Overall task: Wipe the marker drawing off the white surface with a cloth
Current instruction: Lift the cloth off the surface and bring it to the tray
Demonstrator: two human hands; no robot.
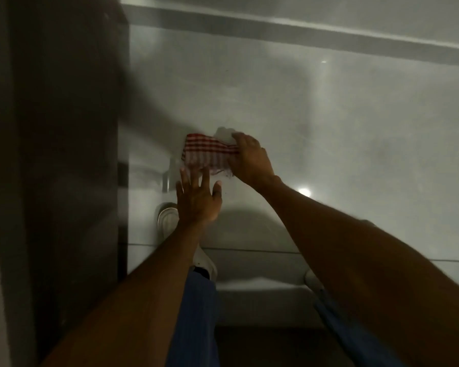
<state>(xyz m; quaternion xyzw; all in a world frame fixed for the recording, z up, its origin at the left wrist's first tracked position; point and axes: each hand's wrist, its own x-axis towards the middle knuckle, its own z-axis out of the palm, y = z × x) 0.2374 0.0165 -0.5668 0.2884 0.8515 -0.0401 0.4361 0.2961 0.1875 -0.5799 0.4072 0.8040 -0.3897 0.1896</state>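
1. Head view: the white surface fills most of the frame. It is glossy and dimly lit, with a few bright light reflections on its right part and a grey band running across the top.
2. A red-and-white checked cloth lies bunched on the surface, a little left of centre. A paler, plain part of it shows at its upper right edge.
3. The right hand is closed on the right end of the cloth, fingers curled over the fabric and pressing it to the surface.
4. The left hand is open, fingers spread and flat. It sits just below the cloth, with the fingertips reaching the cloth's lower fringe. It grips nothing.
5. No marker drawing can be made out: the picture is blurred and dark, and only faint grey smudges show on the surface to the right of the cloth.
6. No container can be made out in this view.
7. A tall dark panel stands along the left side of the frame, beside the surface.
8. Below the arms show blue trousers and a white shoe, the shoe just left of the left wrist.
9. A thin dark seam crosses the surface below the left hand, running toward the right edge.
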